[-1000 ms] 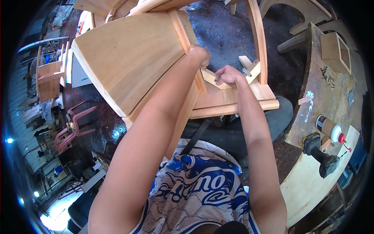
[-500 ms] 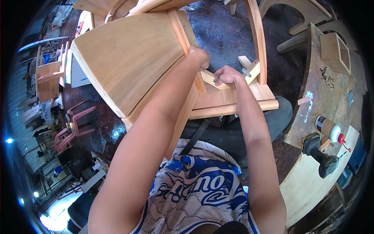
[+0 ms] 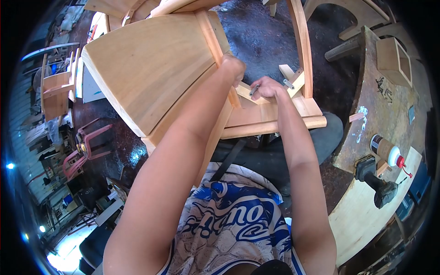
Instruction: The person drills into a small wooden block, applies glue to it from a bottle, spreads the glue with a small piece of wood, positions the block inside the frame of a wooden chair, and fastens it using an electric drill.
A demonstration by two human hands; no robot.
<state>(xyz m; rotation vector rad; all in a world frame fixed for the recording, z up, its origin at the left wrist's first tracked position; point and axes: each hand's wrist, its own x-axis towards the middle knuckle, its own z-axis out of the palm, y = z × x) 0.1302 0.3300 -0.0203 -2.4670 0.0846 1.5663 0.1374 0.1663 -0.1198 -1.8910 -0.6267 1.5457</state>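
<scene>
A wooden chair [image 3: 151,59] lies tipped across my lap, its wide panel to the left. My left hand [image 3: 234,68] is closed at the edge of a narrow rail; what its fingers hold, if anything, is hidden. Just right of it, my right hand [image 3: 266,88] is closed on a small metal fastener [image 3: 255,90] at a light wooden brace [image 3: 246,91]. A second metal fastener [image 3: 288,84] stands on the other brace [image 3: 297,83], right of my right hand.
At the right, a worn bench [image 3: 385,110] bears a glue bottle [image 3: 386,150], a black-handled tool [image 3: 376,181], a small wooden box [image 3: 393,62] and scattered screws [image 3: 384,90]. A red plastic stool [image 3: 85,149] and another wooden piece [image 3: 57,95] are at the left.
The view has shifted very slightly, and the chair with it. Both hands keep nearly the same places on it.
</scene>
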